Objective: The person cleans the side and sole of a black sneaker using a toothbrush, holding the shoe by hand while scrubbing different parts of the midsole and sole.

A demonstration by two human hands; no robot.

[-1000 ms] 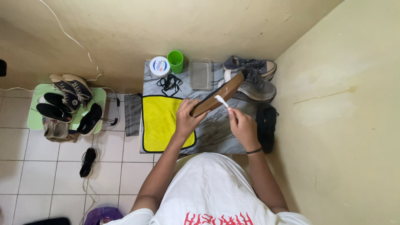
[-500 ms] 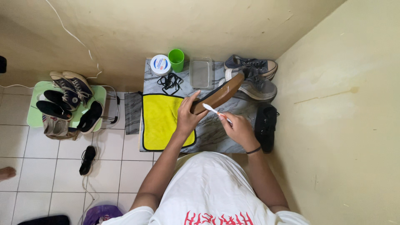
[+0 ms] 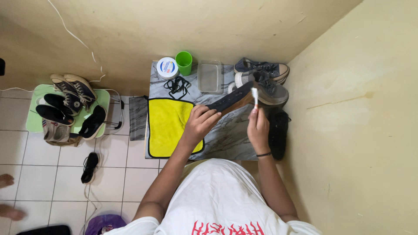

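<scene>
My left hand (image 3: 200,124) grips the heel end of a dark shoe with a brown sole (image 3: 230,99), held tilted above a marble-patterned table (image 3: 226,135). My right hand (image 3: 258,128) holds a white toothbrush (image 3: 255,96) upright, its head against the toe end of the shoe. A yellow cloth (image 3: 167,124) lies flat on the table just left of my left hand.
At the table's back stand a white round tub (image 3: 167,68), a green cup (image 3: 183,63), black laces (image 3: 176,86) and a clear container (image 3: 209,78). Grey sneakers (image 3: 265,80) and a black shoe (image 3: 277,130) lie at right. More shoes sit on a green stool (image 3: 67,109). Another person's feet (image 3: 8,196) show at left.
The shoe has turned so its dark side shows more than the sole. My right hand moved the toothbrush from the shoe's middle up to its toe end, now upright. Feet appeared at left.
</scene>
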